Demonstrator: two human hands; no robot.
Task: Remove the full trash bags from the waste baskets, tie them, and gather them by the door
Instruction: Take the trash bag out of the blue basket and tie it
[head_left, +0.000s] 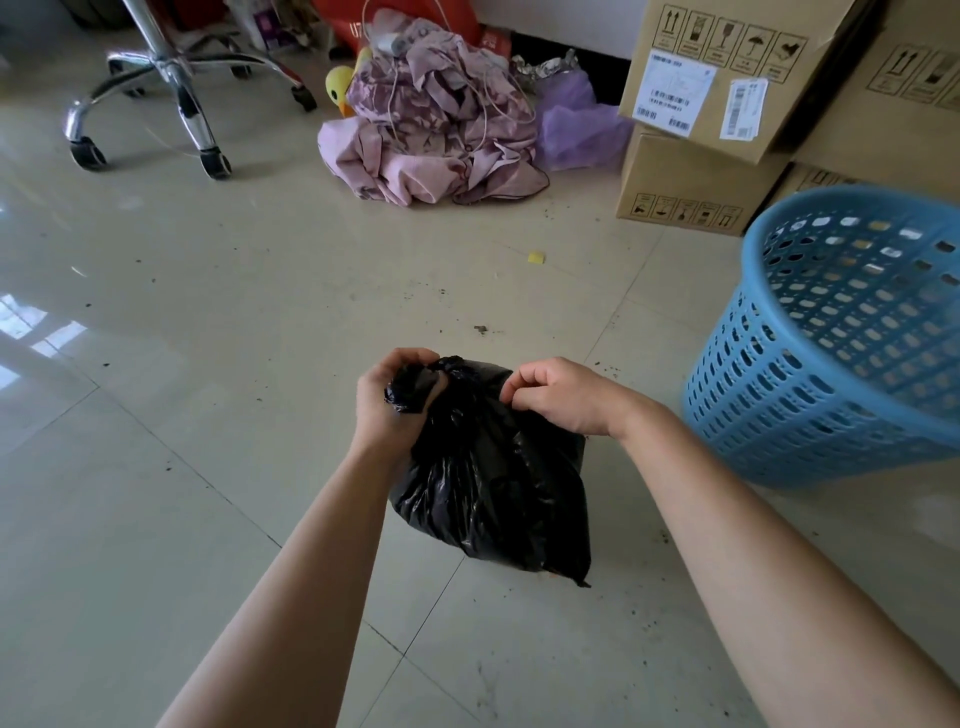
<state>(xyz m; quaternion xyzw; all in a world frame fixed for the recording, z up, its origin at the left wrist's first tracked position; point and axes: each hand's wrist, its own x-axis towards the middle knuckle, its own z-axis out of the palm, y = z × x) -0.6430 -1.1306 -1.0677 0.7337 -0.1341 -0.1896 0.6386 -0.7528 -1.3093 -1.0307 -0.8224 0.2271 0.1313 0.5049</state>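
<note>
1. The black trash bag (493, 483) is in front of me, low over the tiled floor (208, 364), between my two forearms. It bulges with its load, and its top is bunched into a twisted neck. I cannot tell whether its bottom rests on the tiles or hangs just above them.
2. My left hand (395, 400) grips the neck of the bag, with my fingers curled round a wad of black plastic that sticks out of my fist.
3. My right hand (561, 395) is at the top right of the bag, just beside the neck, with its fingers curled and the thumb against the forefinger. I cannot tell whether it pinches any plastic.
4. A blue plastic waste basket (831, 364) with a perforated wall stands on the floor to my right, near the bag but apart from it.
5. Dark crumbs and specks lie scattered on the tiles around the bag, and a small yellow scrap (535, 258) lies farther ahead.
6. Stacked cardboard boxes (717, 78) with shipping labels stand behind the basket.
7. A heap of pinkish cloth (431, 135) lies ahead of me, with a yellow duck toy (340, 83) at its left and crumpled purple plastic (576, 124) at its right.
8. The chrome wheeled base of a chair (171, 83) stands at the far left.
</note>
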